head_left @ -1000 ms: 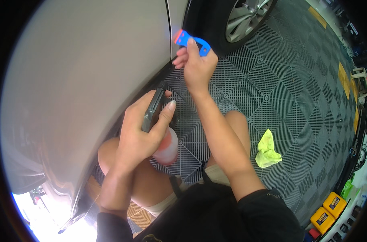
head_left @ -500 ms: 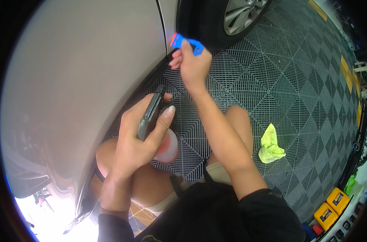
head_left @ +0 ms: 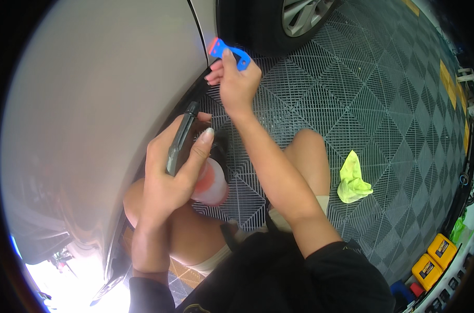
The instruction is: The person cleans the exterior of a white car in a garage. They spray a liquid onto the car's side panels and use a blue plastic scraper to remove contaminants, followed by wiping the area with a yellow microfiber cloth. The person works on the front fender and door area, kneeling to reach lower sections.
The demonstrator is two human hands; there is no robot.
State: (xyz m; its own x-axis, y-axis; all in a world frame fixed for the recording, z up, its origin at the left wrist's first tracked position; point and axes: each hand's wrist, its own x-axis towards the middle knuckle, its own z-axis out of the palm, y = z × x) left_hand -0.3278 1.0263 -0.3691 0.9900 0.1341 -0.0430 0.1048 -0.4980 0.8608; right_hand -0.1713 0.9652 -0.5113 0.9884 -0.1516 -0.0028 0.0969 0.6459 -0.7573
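Observation:
My left hand [head_left: 169, 164] is wrapped round the neck of a spray bottle [head_left: 212, 183]. Its dark grey trigger head [head_left: 181, 138] shows above my hand, and its pale body holds reddish liquid. Farther off, my right hand [head_left: 238, 83] grips a blue scraper [head_left: 229, 52] with a reddish-orange edge. That edge is close to the lower part of a silver car's side [head_left: 112, 78], near a vertical panel seam. From this view I cannot tell whether the scraper touches the panel.
A car wheel [head_left: 302, 18] stands at the top. The floor is grey grid tile [head_left: 310, 94]. A crumpled yellow-green cloth [head_left: 354, 180] lies right of my knee. Two yellow boxes [head_left: 434, 263] sit at the lower right. My bent knees flank the bottle.
Both hands have shifted slightly left and up in the picture, still holding the spray bottle and the scraper. The view itself has moved a little, too.

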